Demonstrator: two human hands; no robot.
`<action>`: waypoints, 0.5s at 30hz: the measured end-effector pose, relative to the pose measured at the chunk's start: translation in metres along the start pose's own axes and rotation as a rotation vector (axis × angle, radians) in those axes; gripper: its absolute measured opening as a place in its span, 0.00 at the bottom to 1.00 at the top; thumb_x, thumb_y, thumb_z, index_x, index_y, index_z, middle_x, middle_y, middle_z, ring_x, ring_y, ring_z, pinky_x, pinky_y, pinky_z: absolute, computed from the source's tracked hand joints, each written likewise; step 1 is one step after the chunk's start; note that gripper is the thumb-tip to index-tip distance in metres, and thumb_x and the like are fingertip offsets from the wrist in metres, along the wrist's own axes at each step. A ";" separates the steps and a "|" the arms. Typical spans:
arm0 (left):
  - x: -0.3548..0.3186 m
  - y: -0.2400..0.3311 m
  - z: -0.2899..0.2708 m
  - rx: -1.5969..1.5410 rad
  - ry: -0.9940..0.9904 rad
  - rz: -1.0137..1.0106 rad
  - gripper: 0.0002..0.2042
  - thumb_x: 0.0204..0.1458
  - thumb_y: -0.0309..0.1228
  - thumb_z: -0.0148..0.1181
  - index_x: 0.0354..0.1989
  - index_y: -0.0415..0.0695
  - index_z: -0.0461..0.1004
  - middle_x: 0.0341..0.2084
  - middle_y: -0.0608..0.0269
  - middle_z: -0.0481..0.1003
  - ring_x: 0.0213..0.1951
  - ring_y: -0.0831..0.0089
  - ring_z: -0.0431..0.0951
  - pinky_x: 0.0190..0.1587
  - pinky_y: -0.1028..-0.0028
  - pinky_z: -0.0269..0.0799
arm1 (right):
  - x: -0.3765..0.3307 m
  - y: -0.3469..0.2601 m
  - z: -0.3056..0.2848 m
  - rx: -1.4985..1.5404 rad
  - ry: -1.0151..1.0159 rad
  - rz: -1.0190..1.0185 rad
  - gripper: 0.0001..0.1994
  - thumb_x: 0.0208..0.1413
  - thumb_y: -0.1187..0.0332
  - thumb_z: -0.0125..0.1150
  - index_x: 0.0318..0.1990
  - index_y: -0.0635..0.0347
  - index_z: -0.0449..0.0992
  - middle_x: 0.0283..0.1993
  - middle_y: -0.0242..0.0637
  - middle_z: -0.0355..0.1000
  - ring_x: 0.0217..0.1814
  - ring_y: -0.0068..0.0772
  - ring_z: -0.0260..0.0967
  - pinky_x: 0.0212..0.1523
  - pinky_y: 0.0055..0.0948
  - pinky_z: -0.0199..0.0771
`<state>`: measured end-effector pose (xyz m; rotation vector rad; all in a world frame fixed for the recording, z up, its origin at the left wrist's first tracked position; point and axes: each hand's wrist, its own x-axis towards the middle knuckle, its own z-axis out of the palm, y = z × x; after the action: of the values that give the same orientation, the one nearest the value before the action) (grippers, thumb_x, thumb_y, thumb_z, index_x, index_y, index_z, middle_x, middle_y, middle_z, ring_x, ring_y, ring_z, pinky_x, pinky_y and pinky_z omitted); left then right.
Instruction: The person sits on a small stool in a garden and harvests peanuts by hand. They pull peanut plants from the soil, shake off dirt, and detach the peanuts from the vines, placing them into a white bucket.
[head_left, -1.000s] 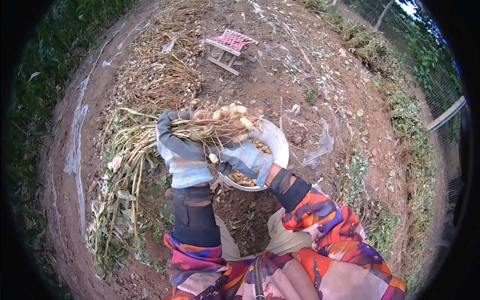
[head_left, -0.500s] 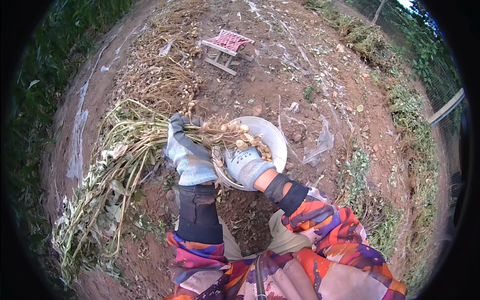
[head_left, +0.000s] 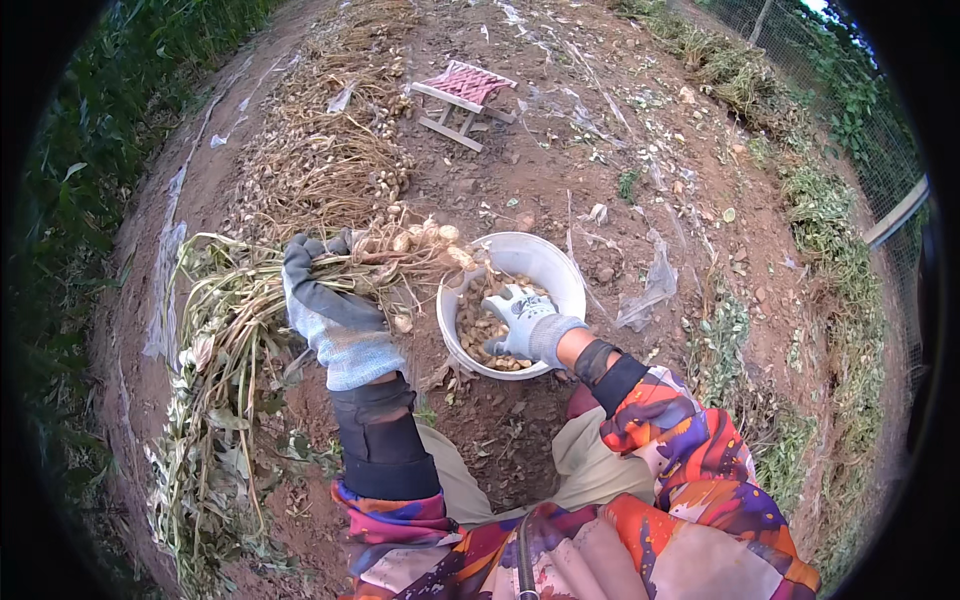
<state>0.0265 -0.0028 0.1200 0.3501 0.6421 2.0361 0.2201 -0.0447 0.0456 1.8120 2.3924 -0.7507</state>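
My left hand point(head_left: 325, 300), in a grey and blue glove, grips a bundle of peanut plants point(head_left: 395, 252) by the stems, its pale pods hanging at the rim of a white bowl point(head_left: 555, 275). My right hand point(head_left: 520, 318), in a white and green glove, reaches down into the bowl, over the loose peanut pods point(head_left: 475, 325) lying in it. Whether its fingers hold any pods is hidden. The plants' green tops point(head_left: 215, 330) trail off to the left.
A heap of dry stripped plants point(head_left: 330, 160) lies behind the bowl. A small folding stool with a pink woven seat point(head_left: 462, 90) stands farther back. Clear plastic scraps point(head_left: 650, 285) lie to the right on red soil. Grass borders the left and a wire fence the right.
The plant bundle has swung lower and to the left, its pods now at the bowl's left rim. My right hand left the bundle and dropped into the bowl.
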 end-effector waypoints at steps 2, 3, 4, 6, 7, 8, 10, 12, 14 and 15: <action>-0.004 0.004 0.003 0.077 0.028 0.017 0.10 0.50 0.30 0.45 0.39 0.40 0.66 0.25 0.65 0.69 0.29 0.70 0.71 0.42 0.66 0.72 | 0.000 0.001 -0.004 0.628 0.113 -0.188 0.30 0.47 0.58 0.61 0.56 0.61 0.59 0.56 0.48 0.60 0.60 0.40 0.58 0.57 0.31 0.58; -0.007 0.006 0.005 0.108 0.046 0.027 0.10 0.50 0.30 0.45 0.39 0.40 0.66 0.25 0.65 0.69 0.29 0.70 0.71 0.42 0.66 0.72 | 0.001 -0.004 -0.011 1.085 0.038 -0.230 0.28 0.48 0.64 0.60 0.56 0.62 0.59 0.52 0.44 0.63 0.54 0.36 0.63 0.51 0.30 0.64; -0.011 0.006 0.006 0.065 0.018 0.015 0.10 0.50 0.30 0.45 0.38 0.40 0.67 0.26 0.65 0.69 0.29 0.71 0.71 0.42 0.68 0.71 | 0.002 -0.009 -0.017 1.544 -0.051 -0.250 0.26 0.49 0.69 0.60 0.55 0.63 0.59 0.49 0.41 0.66 0.49 0.33 0.67 0.45 0.29 0.70; -0.014 0.004 0.005 0.014 -0.002 -0.029 0.09 0.50 0.30 0.45 0.37 0.40 0.67 0.26 0.66 0.68 0.29 0.72 0.71 0.41 0.69 0.70 | -0.001 -0.020 -0.021 1.863 0.011 -0.290 0.21 0.50 0.70 0.59 0.51 0.64 0.63 0.42 0.41 0.69 0.37 0.30 0.72 0.35 0.28 0.75; -0.016 0.003 0.004 -0.007 -0.014 -0.051 0.09 0.50 0.30 0.45 0.37 0.40 0.67 0.26 0.66 0.68 0.30 0.72 0.70 0.41 0.70 0.69 | -0.002 -0.020 -0.017 1.874 0.013 -0.289 0.19 0.50 0.71 0.59 0.49 0.64 0.65 0.40 0.41 0.69 0.36 0.30 0.72 0.34 0.27 0.75; -0.017 0.002 0.004 0.039 -0.033 -0.024 0.09 0.51 0.30 0.45 0.37 0.40 0.66 0.26 0.67 0.67 0.30 0.73 0.70 0.40 0.71 0.69 | -0.003 -0.018 -0.012 1.886 0.016 -0.287 0.16 0.50 0.71 0.58 0.47 0.64 0.66 0.39 0.40 0.70 0.35 0.30 0.72 0.33 0.26 0.74; -0.014 0.001 0.001 -0.037 -0.008 -0.089 0.09 0.51 0.30 0.45 0.37 0.40 0.66 0.26 0.67 0.67 0.29 0.73 0.70 0.39 0.71 0.69 | -0.002 -0.013 -0.012 1.535 0.073 -0.196 0.11 0.52 0.68 0.54 0.41 0.62 0.71 0.35 0.43 0.72 0.34 0.35 0.73 0.32 0.31 0.73; -0.008 -0.002 -0.002 -0.065 -0.004 -0.081 0.07 0.50 0.29 0.46 0.34 0.40 0.67 0.25 0.68 0.66 0.28 0.73 0.68 0.37 0.72 0.69 | -0.009 -0.006 -0.016 0.428 0.319 -0.157 0.13 0.52 0.65 0.52 0.43 0.60 0.70 0.36 0.45 0.72 0.36 0.40 0.72 0.35 0.36 0.72; -0.006 -0.001 0.000 0.025 0.062 -0.028 0.06 0.49 0.29 0.46 0.32 0.41 0.67 0.24 0.68 0.66 0.27 0.73 0.68 0.37 0.73 0.69 | -0.017 -0.004 -0.024 -0.145 0.262 -0.074 0.16 0.51 0.59 0.51 0.43 0.59 0.71 0.39 0.49 0.71 0.40 0.48 0.70 0.43 0.43 0.68; -0.007 0.000 0.004 0.069 0.093 -0.009 0.06 0.49 0.29 0.46 0.32 0.41 0.67 0.24 0.68 0.65 0.27 0.73 0.67 0.37 0.73 0.69 | -0.018 -0.006 -0.023 -0.132 0.221 -0.040 0.17 0.51 0.58 0.51 0.44 0.59 0.71 0.39 0.48 0.72 0.41 0.47 0.70 0.43 0.42 0.68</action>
<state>0.0319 -0.0078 0.1229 0.2941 0.7709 2.0346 0.2264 -0.0529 0.0737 1.8879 2.5479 -0.4021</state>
